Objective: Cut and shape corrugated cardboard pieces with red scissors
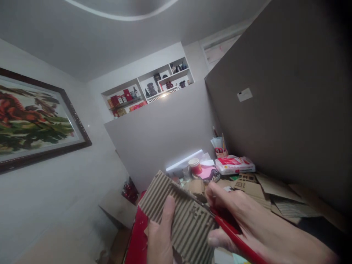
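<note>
My left hand (161, 238) grips a piece of corrugated cardboard (183, 223), its thumb pressed on the ridged face and the fingers hidden behind. The cardboard is tilted, and some of its ridges are torn near the right side. My right hand (250, 216) is closed around red-handled scissors (229, 234). Their metal blades lie at the cardboard's upper right edge; whether they are spread or closed there I cannot tell.
Flattened cardboard pieces (253, 190) lie to the right. Behind are a paper cup (194, 167), a red and white plastic packet (235, 165) and a holder with pens and scissors (220, 151). Grey panels (165, 135) stand at the back and right. A red surface (134, 238) shows below.
</note>
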A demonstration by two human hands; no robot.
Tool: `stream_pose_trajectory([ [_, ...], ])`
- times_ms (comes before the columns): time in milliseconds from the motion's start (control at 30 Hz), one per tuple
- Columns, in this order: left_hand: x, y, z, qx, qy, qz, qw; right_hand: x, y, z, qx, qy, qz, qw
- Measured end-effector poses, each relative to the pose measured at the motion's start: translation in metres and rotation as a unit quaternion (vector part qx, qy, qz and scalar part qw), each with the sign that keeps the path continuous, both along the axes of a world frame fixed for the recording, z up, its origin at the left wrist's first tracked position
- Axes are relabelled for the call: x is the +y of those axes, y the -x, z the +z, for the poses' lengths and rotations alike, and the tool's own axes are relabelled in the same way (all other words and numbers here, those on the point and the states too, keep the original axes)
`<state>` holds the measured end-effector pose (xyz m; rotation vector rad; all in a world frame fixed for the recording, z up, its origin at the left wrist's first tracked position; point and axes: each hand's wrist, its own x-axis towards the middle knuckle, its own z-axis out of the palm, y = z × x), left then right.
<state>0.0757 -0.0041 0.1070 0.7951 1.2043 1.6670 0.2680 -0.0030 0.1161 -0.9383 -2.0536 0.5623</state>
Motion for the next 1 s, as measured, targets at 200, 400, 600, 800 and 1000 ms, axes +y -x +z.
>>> stream_pose_trajectory([
  [200,-0.004,0.0,0.006,0.062,-0.025,0.048,0.997,-0.003,0.005,0.0,0.011,-0.007,0.015,1.0],
  [400,-0.005,0.003,0.009,0.132,-0.03,0.064,0.989,-0.001,0.012,-0.007,-0.023,0.063,0.02,0.998],
  [600,-0.001,0.002,0.005,0.049,0.003,0.007,0.999,0.0,0.01,-0.008,-0.032,0.04,0.025,0.998],
  [800,0.0,-0.001,-0.002,0.089,-0.042,0.005,0.995,-0.001,0.001,-0.004,0.011,0.016,0.016,1.0],
  [1000,0.005,-0.002,-0.009,0.12,-0.044,0.066,0.99,0.0,0.006,-0.001,0.008,0.043,0.009,0.999],
])
